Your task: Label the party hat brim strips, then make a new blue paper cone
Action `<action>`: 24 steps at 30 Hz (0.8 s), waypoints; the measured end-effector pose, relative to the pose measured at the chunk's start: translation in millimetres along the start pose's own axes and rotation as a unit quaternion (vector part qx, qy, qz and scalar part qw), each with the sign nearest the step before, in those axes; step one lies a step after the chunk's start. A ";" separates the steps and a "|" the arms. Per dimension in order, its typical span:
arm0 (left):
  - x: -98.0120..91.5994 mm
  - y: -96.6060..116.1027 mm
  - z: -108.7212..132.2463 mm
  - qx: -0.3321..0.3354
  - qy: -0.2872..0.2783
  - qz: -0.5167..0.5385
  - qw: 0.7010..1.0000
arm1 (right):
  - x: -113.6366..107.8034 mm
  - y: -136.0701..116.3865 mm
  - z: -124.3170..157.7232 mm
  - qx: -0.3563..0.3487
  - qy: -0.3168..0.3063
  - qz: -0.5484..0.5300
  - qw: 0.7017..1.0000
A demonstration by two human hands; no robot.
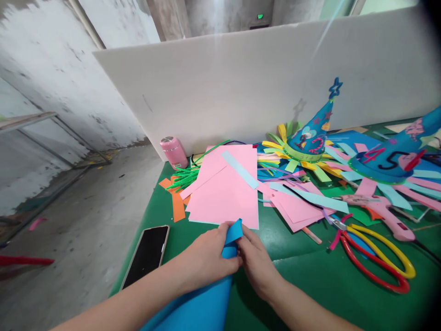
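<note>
Blue paper (203, 308): left hand (206, 257) and right hand (255, 264) angle inward, fingers (231, 265) gripping its tip.

The blue sheet (203, 305) is curled, tapering away over the counter (303, 280). A pointed flap (234, 231) projects at its tip.

A white wall (41, 50) blotched with grey rises at the left, a pipe (86, 23) slanting across its upper part, with a metal frame (51, 115) standing on the grey floor (99, 216). A pale panel (206, 92) lines the far side of the green table (306, 273); above it show rough grey concrete (227, 18) and a small lit green sign (260, 16).
</note>
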State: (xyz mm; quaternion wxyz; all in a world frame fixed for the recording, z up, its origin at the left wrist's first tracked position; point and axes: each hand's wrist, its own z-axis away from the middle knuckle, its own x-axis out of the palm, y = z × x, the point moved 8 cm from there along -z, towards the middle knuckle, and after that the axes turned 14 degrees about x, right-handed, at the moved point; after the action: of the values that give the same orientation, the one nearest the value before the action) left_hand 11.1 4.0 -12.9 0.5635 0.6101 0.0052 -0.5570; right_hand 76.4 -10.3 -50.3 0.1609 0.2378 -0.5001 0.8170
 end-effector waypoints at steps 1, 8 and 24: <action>0.2 0.2 0.6 0.000 -0.004 -0.010 1.000 | 0.4 -0.1 0.2 -0.003 -0.006 0.001 1.000; -1.1 5.1 0.1 0.003 -0.040 -0.008 0.999 | -3.7 11.5 -3.9 0.012 -0.042 -0.024 0.999; -2.5 0.2 -4.2 -0.005 -0.034 -0.052 0.998 | -11.4 4.8 -3.5 0.076 -0.013 0.051 0.996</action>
State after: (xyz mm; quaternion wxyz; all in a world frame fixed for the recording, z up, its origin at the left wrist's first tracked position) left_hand 13.1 8.4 -12.1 0.5371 0.5864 0.0203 -0.6061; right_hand 82.7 -9.6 -61.4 0.0939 0.2344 -0.4500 0.8566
